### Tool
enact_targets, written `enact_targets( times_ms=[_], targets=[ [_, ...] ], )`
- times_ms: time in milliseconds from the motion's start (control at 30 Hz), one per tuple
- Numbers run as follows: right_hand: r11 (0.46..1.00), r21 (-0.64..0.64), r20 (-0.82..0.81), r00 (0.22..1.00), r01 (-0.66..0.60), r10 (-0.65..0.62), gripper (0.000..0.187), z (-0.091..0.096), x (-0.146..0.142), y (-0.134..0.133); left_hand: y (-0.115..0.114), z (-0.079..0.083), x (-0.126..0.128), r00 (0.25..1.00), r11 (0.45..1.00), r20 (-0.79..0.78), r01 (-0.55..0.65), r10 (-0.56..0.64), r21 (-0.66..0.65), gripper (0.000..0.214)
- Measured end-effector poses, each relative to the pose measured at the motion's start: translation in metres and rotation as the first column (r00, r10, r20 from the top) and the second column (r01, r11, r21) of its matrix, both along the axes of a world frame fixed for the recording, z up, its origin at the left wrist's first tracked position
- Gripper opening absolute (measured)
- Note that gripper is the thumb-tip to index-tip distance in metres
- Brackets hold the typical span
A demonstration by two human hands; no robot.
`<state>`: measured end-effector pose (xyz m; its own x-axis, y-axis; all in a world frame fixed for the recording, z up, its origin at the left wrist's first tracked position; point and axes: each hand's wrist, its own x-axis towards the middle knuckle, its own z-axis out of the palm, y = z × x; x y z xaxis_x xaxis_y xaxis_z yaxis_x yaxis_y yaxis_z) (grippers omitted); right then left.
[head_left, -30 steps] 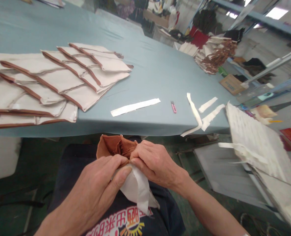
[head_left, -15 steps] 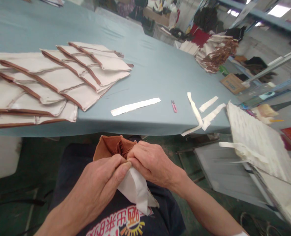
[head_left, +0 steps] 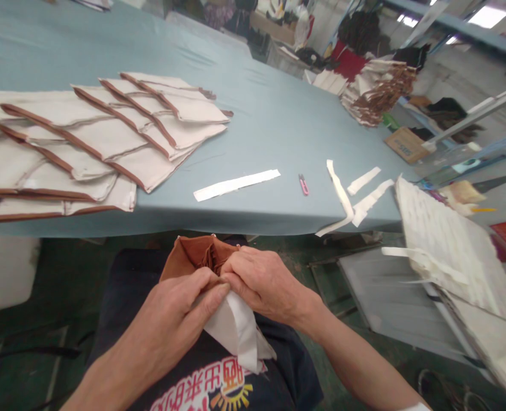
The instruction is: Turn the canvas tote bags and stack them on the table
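Observation:
Over my lap I hold a brown and white fabric piece (head_left: pixel 186 254), its brown side folded open toward the table and its pale side hanging below my fingers. My left hand (head_left: pixel 188 305) is closed on its edge, thumb pressed on top. Right against it, my right hand (head_left: pixel 259 282) pinches the same edge, the fingertips of both hands meeting. A white strip (head_left: pixel 245 334) hangs down from under the fingers across the pale cloth. What lies exactly between the fingertips is hidden.
On the blue-green table (head_left: pixel 261 131) lie overlapping cream fabric pieces with brown edging (head_left: pixel 120 125), a white strip (head_left: pixel 237 185), pink thread snips (head_left: pixel 303 184) and several cut strips (head_left: pixel 340 191). A board with pale strips (head_left: pixel 449 251) stands at the right.
Both hands keep their grip on the fabric piece and have hardly moved; the left thumb has shifted very slightly. The view has drifted a little.

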<state>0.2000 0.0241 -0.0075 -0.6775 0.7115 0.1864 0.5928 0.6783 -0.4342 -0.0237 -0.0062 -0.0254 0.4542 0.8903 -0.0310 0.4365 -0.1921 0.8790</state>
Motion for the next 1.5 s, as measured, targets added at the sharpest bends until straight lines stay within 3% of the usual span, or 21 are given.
enact_targets(
  times_ms=[367, 1000, 1267, 1500],
  targets=[
    [0.998, -0.054, -0.082, 0.996, 0.021, -0.025, 0.03, -0.0019, 0.0006, 0.0021, -0.0002, 0.0016, -0.0013, 0.999, 1.0, 0.043, 0.005, -0.005, 0.008, 0.047],
    [0.986, -0.153, 0.051, 0.997, 0.068, -0.061, 0.026, -0.0055, 0.0004, 0.0022, 0.0038, 0.003, -0.0003, 0.997, 0.996, -0.068, 0.027, -0.033, -0.083, 0.042],
    [0.982, -0.175, 0.069, 0.996, 0.07, -0.059, 0.025, -0.0082, -0.0014, 0.004, 0.0013, -0.0034, -0.0029, 0.995, 0.996, -0.093, 0.02, -0.028, -0.089, 0.042],
    [0.981, -0.177, 0.068, 0.996, 0.075, -0.064, 0.026, -0.0095, -0.0028, 0.0045, 0.005, 0.0031, -0.0022, 0.995, 0.995, -0.1, 0.019, -0.029, -0.101, 0.043]
  ],
)
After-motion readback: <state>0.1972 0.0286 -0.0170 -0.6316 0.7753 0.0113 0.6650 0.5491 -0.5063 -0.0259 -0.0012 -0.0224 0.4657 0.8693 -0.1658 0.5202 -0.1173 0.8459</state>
